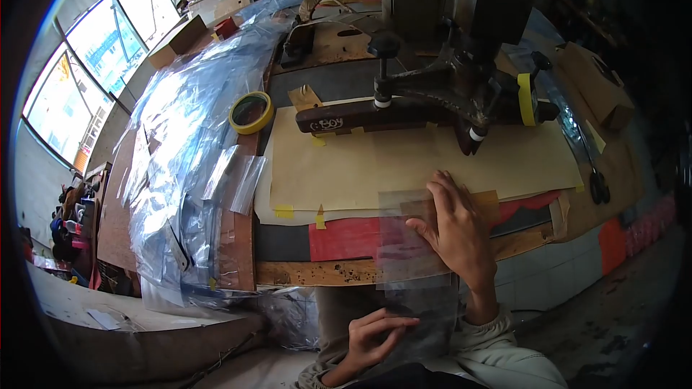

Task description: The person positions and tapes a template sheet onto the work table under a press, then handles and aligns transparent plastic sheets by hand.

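A clear plastic bag [412, 263] lies over the front edge of the work table and hangs down toward my lap. My right hand [461, 234] rests flat on the bag's upper part and on the cream paper sheet [339, 169], fingers stretched forward, thumb apart. Lower down, in front of my lap, my left hand [375, 338] has its fingers close together at the bag's hanging edge, which it seems to pinch. Beneath the paper, a red strip [344, 239] shows along the front. Brown tape [484, 205] sits beside my right fingers.
A dark metal clamp bar [353, 119] crosses the paper under a machine head. One yellow tape roll [251, 113] lies left of the paper; another tape roll [528, 101] stands against the bar. Scissors [598, 186] lie at right, stacked plastic bags [180, 151] at left.
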Demonstrator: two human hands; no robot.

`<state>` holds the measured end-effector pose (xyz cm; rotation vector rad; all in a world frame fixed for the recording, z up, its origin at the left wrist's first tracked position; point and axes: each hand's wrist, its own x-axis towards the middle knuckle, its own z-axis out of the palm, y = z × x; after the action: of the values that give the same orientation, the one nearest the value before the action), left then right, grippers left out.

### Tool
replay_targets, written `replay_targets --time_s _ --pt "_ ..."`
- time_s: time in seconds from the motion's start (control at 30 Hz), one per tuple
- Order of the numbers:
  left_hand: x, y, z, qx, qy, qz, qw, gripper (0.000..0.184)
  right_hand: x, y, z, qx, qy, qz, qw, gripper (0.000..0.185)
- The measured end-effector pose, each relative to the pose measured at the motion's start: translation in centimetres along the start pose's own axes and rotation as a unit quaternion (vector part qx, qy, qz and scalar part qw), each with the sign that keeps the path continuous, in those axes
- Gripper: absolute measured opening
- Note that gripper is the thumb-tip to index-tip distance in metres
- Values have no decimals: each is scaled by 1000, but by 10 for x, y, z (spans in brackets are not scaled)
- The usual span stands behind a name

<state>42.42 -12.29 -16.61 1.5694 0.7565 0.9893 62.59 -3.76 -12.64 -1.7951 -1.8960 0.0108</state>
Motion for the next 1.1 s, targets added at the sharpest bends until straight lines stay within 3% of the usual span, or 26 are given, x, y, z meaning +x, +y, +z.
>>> replay_targets --time_s 0.9,1.1 --pt "5 10 0 3 -62 96 993 42 5 -11 -20 26 -79 31 996 64" --pt "15 14 -3 38 -33 56 997 35 17 -7 -5 -65 -13 6 998 64"
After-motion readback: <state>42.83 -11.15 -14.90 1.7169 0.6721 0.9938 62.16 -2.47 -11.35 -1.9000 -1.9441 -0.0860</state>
